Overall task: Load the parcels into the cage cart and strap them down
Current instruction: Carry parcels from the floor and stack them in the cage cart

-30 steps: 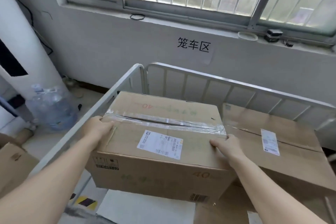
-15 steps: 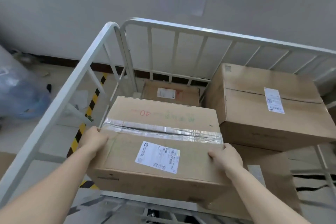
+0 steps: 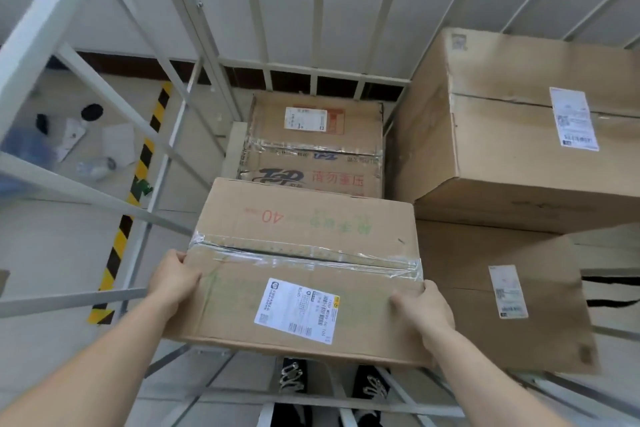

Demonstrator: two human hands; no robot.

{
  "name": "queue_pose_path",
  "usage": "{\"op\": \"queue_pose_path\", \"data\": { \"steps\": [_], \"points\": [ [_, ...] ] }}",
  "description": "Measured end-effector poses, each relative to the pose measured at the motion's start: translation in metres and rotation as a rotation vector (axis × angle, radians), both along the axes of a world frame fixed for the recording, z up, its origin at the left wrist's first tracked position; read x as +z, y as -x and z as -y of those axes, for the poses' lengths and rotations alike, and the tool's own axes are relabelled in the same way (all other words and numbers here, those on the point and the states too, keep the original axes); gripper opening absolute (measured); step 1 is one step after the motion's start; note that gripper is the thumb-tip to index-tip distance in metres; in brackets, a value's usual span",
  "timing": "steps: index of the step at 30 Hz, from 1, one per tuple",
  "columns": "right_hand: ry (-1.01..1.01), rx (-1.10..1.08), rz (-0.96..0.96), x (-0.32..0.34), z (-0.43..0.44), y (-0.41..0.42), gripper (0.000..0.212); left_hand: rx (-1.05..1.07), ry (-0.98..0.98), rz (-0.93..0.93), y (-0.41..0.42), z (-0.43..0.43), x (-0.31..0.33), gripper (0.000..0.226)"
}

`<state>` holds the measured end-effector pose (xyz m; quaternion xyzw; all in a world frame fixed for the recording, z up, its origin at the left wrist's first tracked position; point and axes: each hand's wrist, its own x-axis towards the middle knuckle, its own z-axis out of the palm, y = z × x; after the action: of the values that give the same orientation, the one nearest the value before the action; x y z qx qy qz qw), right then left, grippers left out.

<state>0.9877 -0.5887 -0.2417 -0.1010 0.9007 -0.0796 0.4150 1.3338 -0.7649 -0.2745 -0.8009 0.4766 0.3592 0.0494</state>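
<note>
The left hand (image 3: 175, 279) and the right hand (image 3: 424, 310) both hold one brown cardboard box (image 3: 304, 225); the left hand grips the box's left edge, with the thumb on top and the fingers curled down over the side; the right hand grips the near right corner the same way, thumb on top and fingers wrapped round the edge.

The box is inside the white bars of the cage cart (image 3: 195, 10), in the near left part; I cannot tell if its bottom touches the cart floor. A strip of shiny clear tape (image 3: 363, 258) runs along the middle of its top; a white shipping label (image 3: 298, 310) is stuck on the near half; a red "40" is on the far half.

Just behind it, lower down at the back of the cart, lies a smaller box (image 3: 311, 139) with a white label and dark print. On the right a big box (image 3: 512, 163) sits on top of another box (image 3: 460, 270); the held box is just beside that lower one; each has a white label.

Outside the cart, on the left, a yellow and black stripe (image 3: 143, 163) runs along the floor; small things lie past it, too blurry to name. Black shoes (image 3: 292, 381) show through the bars under the held box's near edge.
</note>
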Motion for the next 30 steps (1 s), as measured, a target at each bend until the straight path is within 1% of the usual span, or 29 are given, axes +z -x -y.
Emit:
{"op": "queue_pose_path", "data": {
  "steps": [3, 6, 9, 13, 15, 20, 24, 27, 30],
  "points": [
    [-0.004, -0.029, 0.033, -0.028, -0.006, 0.003, 0.044, -0.020, 0.004, 0.020, 0.002, -0.005, -0.031, 0.026],
    [0.019, -0.065, 0.072, -0.054, -0.011, 0.006, 0.056, -0.036, -0.009, 0.032, 0.004, -0.010, -0.059, 0.030],
    [0.042, -0.082, 0.103, -0.079, -0.016, 0.008, 0.059, -0.031, -0.012, 0.031, 0.004, -0.014, -0.086, 0.034],
    [0.056, -0.091, 0.151, -0.109, -0.022, 0.010, 0.070, -0.072, -0.021, 0.072, 0.002, -0.018, -0.112, 0.031],
    [0.045, -0.099, 0.178, -0.121, -0.025, 0.010, 0.075, -0.113, -0.036, 0.091, 0.001, -0.020, -0.121, 0.033],
    [0.015, -0.105, 0.251, -0.145, -0.033, 0.009, 0.078, -0.130, -0.138, 0.106, 0.004, -0.024, -0.142, 0.046],
    [-0.015, -0.078, 0.265, -0.160, -0.038, 0.008, 0.086, -0.108, -0.262, 0.095, 0.006, -0.027, -0.154, 0.065],
    [-0.039, -0.028, 0.257, -0.165, -0.038, 0.008, 0.088, -0.129, -0.320, 0.112, 0.010, -0.024, -0.158, 0.070],
    [-0.102, 0.070, 0.247, -0.163, -0.038, 0.008, 0.090, -0.132, -0.369, 0.105, 0.014, -0.022, -0.155, 0.081]
  ]
}}
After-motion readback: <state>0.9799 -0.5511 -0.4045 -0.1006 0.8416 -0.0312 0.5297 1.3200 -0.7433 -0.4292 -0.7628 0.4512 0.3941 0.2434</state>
